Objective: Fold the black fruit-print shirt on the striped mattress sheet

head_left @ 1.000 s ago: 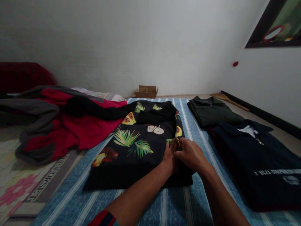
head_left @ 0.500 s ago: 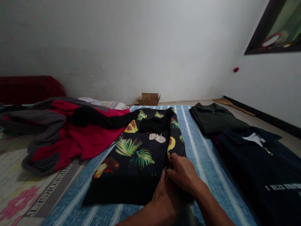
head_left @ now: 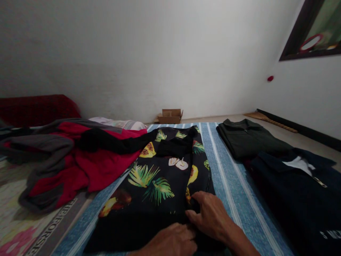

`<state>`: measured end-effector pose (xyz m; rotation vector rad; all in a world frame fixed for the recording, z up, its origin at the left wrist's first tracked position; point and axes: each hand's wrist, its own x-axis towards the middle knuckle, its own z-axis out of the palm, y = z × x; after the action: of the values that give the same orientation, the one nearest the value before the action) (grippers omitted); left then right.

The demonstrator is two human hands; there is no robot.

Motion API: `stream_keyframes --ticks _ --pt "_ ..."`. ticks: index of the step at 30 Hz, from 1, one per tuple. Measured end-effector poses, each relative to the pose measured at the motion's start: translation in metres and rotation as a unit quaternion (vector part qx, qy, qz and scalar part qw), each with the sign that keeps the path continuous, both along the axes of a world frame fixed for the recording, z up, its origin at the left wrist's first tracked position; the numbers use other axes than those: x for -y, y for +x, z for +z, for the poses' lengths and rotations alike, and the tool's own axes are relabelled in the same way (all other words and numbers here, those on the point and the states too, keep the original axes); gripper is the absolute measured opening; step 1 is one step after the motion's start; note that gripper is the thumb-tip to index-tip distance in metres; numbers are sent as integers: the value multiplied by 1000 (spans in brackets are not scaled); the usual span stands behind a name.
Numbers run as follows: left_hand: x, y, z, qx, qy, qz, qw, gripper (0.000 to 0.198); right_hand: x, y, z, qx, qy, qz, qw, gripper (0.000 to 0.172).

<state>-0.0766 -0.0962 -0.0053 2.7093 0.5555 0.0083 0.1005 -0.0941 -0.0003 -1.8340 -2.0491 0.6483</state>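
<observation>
A black shirt with a tropical leaf and fruit print lies flat on a blue striped mat. Both my hands rest on its near right part. My right hand has its fingers curled and pinched on the shirt's front edge. My left hand lies just beside it, knuckles up, fingers pressed onto the cloth; its fingertips are hidden.
A red, grey and black garment pile lies left, overlapping the printed shirt. A folded dark green shirt and a dark navy shirt lie right. A small cardboard box sits by the far wall. A patterned rug borders the mat.
Both hands have slid toward me along the shirt's right front edge, from its middle to its lower part. The view has tilted and shifted slightly.
</observation>
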Motion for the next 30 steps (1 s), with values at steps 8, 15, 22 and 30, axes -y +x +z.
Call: stream_keyframes --ticks 8,15,22,30 --pt "-58 11 51 -28 -241 258 935 29 17 -21 -7 127 37 35 991 30" --pt "-63 25 28 3 -297 342 892 31 32 -37 -23 181 131 28 974 22" --pt "-68 40 22 -14 -213 344 914 21 38 -39 -32 168 285 15 944 17" --pt "-69 42 2 69 -346 360 864 21 33 -39 -26 135 361 6 923 12"
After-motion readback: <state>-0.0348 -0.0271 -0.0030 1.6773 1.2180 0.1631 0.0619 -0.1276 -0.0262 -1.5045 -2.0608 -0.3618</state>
